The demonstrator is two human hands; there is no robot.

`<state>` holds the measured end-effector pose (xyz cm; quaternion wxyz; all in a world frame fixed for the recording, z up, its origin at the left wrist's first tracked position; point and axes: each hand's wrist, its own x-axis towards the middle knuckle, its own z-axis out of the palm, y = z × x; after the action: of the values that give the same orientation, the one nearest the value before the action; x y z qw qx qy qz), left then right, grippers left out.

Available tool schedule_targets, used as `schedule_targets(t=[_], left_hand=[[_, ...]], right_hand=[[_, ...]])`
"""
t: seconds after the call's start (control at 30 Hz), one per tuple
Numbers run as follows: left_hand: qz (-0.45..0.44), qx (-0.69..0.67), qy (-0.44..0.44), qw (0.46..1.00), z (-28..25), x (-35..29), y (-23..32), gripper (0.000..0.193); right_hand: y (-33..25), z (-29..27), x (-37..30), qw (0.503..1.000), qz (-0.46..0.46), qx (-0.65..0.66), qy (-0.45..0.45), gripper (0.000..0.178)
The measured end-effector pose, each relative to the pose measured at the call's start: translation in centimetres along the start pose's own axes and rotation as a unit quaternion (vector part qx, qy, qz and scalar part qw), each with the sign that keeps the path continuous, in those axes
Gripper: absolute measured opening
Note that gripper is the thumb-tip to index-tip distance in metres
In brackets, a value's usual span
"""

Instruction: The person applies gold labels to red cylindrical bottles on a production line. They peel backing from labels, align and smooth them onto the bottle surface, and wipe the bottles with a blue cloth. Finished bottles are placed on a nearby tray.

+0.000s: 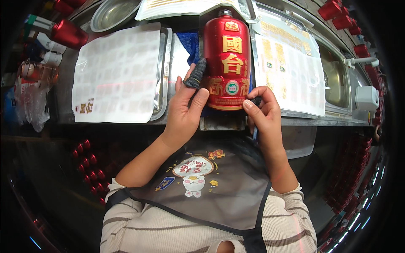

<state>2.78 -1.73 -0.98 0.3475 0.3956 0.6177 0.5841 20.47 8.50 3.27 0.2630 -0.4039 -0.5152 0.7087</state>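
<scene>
A glossy red bottle (224, 46) with gold lettering, gold ornaments and a round green-and-white emblem lies in front of me, its dark-capped neck pointing away. My left hand (185, 105) grips its lower left side, thumb near the front and fingers along the edge; a dark grey knitted sleeve covers one finger. At the bottle's lower right edge, my right hand (265, 111) has its thumb pressed on the base and its fingers curled behind. A dark covering shows on one of its fingers. Something thin and bluish shows below that hand, too hidden to name.
White transfer sheets lie left (116, 76) and right (291, 67) on metal trays, the right one with gold decals. Behind are a metal bowl (113, 14) and another sheet. A sink (337, 80) stands right; a red bottle (69, 34) lies far left. Many red bottles are lower down.
</scene>
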Motion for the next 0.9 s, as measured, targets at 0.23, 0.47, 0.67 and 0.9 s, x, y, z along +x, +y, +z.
schedule_targets(t=[0.23,0.47,0.67,0.9], left_hand=[[0.03,-0.02,-0.002,0.999,0.2,0.2,0.2,0.057],[0.035,0.013,0.017,0.999,0.9,0.3,0.4,0.061],[-0.02,-0.087,0.026,0.996,0.7,0.1,-0.7,0.057],[0.049,0.049,0.006,0.998,0.6,0.4,0.4,0.062]], right_hand=[[0.5,-0.1,0.4,0.999,-0.01,-0.031,0.009,0.021],[-0.4,0.7,-0.2,1.0,0.004,-0.025,0.006,0.026],[-0.1,0.5,0.0,0.999,-0.014,-0.035,0.0,0.024],[-0.1,0.4,0.1,1.0,0.007,-0.023,0.008,0.026]])
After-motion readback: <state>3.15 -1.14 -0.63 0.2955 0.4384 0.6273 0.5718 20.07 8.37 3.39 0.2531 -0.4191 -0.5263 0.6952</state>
